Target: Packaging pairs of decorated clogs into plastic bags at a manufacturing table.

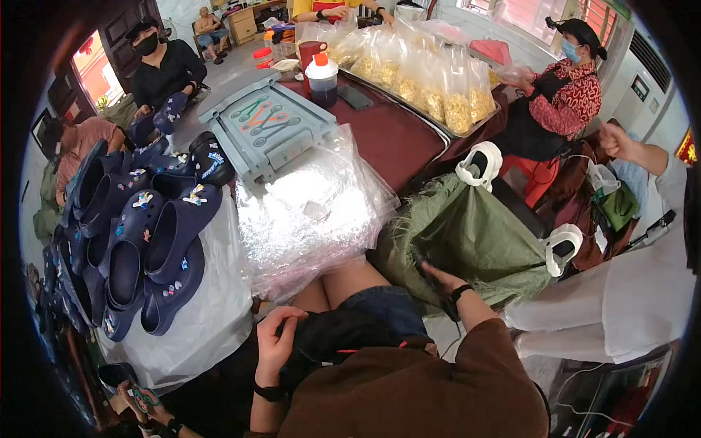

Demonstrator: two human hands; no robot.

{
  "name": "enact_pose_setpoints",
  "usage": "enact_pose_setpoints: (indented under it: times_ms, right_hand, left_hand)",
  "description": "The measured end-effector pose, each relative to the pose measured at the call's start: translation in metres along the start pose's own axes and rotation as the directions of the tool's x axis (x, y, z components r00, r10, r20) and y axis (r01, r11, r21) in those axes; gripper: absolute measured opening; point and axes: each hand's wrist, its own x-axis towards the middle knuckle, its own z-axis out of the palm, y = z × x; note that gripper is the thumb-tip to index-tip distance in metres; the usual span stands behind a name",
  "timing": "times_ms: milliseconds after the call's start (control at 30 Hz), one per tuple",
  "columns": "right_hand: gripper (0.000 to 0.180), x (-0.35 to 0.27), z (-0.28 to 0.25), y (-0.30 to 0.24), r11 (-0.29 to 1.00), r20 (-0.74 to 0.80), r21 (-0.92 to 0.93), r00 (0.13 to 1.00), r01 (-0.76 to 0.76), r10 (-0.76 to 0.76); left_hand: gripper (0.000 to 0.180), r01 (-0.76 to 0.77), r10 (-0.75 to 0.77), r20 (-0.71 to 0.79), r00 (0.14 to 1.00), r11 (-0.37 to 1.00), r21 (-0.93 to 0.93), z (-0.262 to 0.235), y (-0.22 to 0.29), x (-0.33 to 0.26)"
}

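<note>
**Control:** Report on progress, taking the green sack (475, 233) as your landmark.

**Operator:** I see a heap of dark blue clogs (139, 248), already dressed with small charms, stacked on a white sheet well to the left of the sack. Between that heap and the sack lies a stack of clear plastic bags (314, 208) on the counter (394, 139). None of the clogs I can see is bagged. I judge the decorating largely done and the bagging barely begun, if at all.

**Control:** State of the hands?

**Operator:** My right hand (438, 281) is at the sack's near edge, fingers partly closed on a dark item half inside the sack's mouth. I cannot tell what the item is. My left hand (277, 339) sits well to the left of the sack, over my lap, fingers curled loosely against a black bundle (328, 339); it touches it, but I cannot confirm a firm hold.

**Control:** Anything else?

**Operator:** Beyond the sack, a tray of filled clear bags (431, 87) runs along the counter. Two white clogs (478, 164) rest on the sack's far and right edges.
</note>
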Motion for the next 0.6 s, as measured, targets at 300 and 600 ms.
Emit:
enact_pose_setpoints:
  times_ms: [300,600]
  right_hand:
    - [0.040,0.000,-0.048,0.017,0.806,0.014,-0.587,0.995,-0.072,0.099]
    - [0.034,-0.145,0.019,-0.193,0.470,-0.508,0.308,0.561,0.827,-0.654]
  left_hand:
    - [0.013,0.036,-0.036,0.005,0.999,0.994,-0.106,0.010,-0.001,0.007]
    - [0.013,-0.008,0.008,0.018,1.000,1.000,-0.019,0.003,0.005,0.005]
